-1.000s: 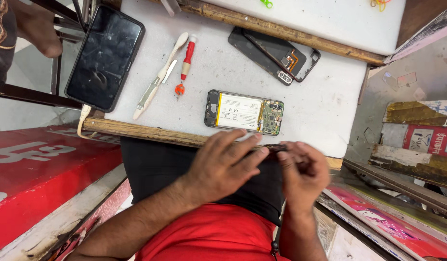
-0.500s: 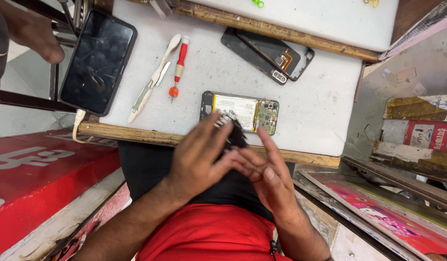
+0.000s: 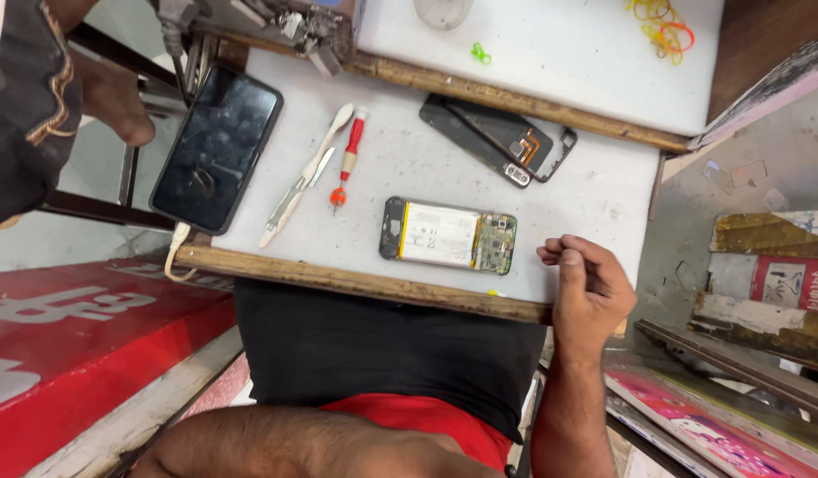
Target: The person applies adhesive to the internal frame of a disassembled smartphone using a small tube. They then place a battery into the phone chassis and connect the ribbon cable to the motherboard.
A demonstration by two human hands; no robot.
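White worktop with worn wooden edge; opened phone, battery and board exposed, lies flat near front edge. Right hand rests just right of it, fingers loosely curled, holding nothing visible. Left hand out of view, only forearm low. Red screwdriver, pale pry tool, dark phone, back cover around

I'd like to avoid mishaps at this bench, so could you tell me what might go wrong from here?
The opened phone lies with its board and battery exposed near the table's front edge; the right hand, curled just beside it, could knock it off. The black phone overhangs the left edge and might slip. The screwdriver and the white tool lie loose and could roll or be swept off.
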